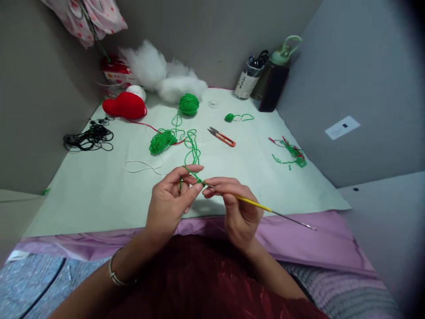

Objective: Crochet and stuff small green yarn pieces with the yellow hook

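My left hand (172, 195) pinches a small piece of green crochet work (200, 181) between thumb and fingers, with green yarn (192, 153) running over the index finger. A crochet hook (254, 203) with a yellow grip is held in my right hand (241, 208). One metal end of it meets the green work at my left fingertips; the other points down to the right. Beyond the hands lie a loose green yarn bundle (162, 141) and a wound green yarn ball (189, 104). The stitches themselves are too small to make out.
Orange-handled thread snips (222, 137) and a small green crocheted piece (229, 117) lie past my hands. Red yarn (124, 105), black cord (89, 137) and white stuffing (146, 66) are at left and back. Yarn scraps (295, 154), a pen cup (246, 80) and a bottle (280, 57) stand right.
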Motion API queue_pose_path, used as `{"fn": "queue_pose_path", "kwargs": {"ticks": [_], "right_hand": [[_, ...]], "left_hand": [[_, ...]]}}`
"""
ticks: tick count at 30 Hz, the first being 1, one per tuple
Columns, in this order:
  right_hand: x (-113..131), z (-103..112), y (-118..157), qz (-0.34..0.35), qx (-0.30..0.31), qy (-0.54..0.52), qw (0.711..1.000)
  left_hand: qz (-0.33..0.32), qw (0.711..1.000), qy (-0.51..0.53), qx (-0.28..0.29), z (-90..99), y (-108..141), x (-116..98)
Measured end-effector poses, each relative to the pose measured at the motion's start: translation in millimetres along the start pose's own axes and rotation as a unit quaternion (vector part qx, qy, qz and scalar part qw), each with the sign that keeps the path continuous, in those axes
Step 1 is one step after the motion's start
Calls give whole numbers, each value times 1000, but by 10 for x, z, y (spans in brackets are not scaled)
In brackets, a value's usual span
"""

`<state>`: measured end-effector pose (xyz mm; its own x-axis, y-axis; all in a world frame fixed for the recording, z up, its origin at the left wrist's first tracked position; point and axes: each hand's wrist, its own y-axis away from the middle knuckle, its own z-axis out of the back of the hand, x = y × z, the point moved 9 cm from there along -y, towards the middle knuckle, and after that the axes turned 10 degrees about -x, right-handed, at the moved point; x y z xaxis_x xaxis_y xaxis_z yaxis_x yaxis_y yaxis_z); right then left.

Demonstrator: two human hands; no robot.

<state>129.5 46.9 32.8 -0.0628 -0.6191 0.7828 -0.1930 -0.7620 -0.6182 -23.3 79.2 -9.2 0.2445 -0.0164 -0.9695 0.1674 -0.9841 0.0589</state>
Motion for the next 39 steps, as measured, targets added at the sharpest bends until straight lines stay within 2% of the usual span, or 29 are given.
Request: {"fn": "queue_pose_path", "kwargs": {"ticks": [5, 12, 19, 23, 26, 28, 30, 33, 36, 37, 39], "right_hand": [[51, -5, 58, 55, -13, 32, 998], [72, -36, 40, 59, 18, 56, 997], [40, -28, 23, 50, 10, 27, 998], [0, -34, 13, 30, 25, 34, 999], [35, -40, 67, 76, 27, 73, 994], [61, -64, 138, 130, 36, 144, 980], [91, -82, 209, 187, 40, 210, 959], [178, -89, 270, 261, 35, 243, 933], [192, -65, 202, 236, 27, 218, 947], [173, -40, 156, 202, 18, 193, 960], [122, 4, 76, 129, 6, 126, 984]], "left_hand": [[-17, 999, -33, -26, 16, 13, -48], [-146, 982, -107, -59, 74, 55, -226], [-74, 994, -64, -39, 75, 10, -129], [-125, 986, -99, -46, 83, 34, -203], [-141, 983, -104, -52, 70, 64, -203], [-97, 992, -67, -44, 52, 59, -127], [-21, 1000, 0, -17, 8, 50, -26], [109, 987, 107, 37, -96, 64, 93], [202, 963, 159, 79, -172, 104, 153], [209, 961, 161, 81, -172, 103, 157], [181, 970, 146, 67, -128, 69, 134]]}}
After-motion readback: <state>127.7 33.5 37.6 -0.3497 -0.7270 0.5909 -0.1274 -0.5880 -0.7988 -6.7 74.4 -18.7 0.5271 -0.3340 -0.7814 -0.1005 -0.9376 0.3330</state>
